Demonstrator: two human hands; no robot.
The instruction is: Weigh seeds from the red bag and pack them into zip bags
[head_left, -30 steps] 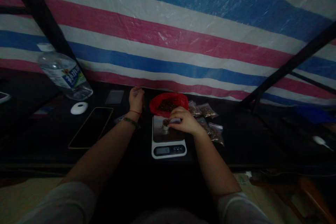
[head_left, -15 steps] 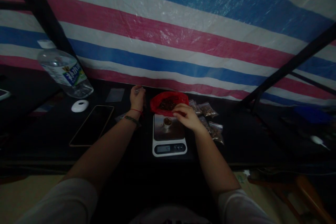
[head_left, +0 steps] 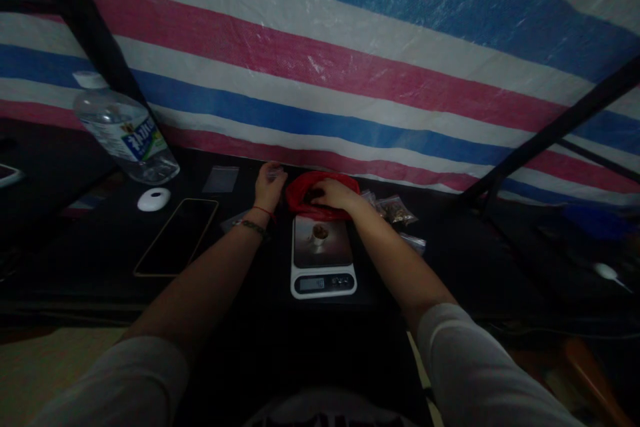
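Note:
My left hand (head_left: pixel 269 188) is closed around a crumpled, see-through piece of plastic that looks like a small clear bag (head_left: pixel 274 174). It rests left of an open red plastic bag (head_left: pixel 325 215). Inside that red bag is my right hand (head_left: pixel 334 194), its fingers curled together at the dark brown contents; the fingertips are partly hidden. In front of the red bag stands a white kitchen scale (head_left: pixel 324 285) with a metal plate. A small cup (head_left: pixel 320 235) holding brown bits sits upright on the plate. The display's digits are too faint to read.
Several filled zip bags (head_left: pixel 397 209) lie right of the scale, partly behind my right forearm. On the left are a flat empty zip bag (head_left: pixel 221 179), a phone (head_left: pixel 176 237), a white oval object (head_left: pixel 153 199) and a large clear bottle (head_left: pixel 123 130). A striped sheet (head_left: pixel 320 100) hangs behind.
My right hand has moved from above the scale's back edge up and left into the red bag. My left hand has shifted slightly right, still gripping the clear plastic. The cup stays on the scale.

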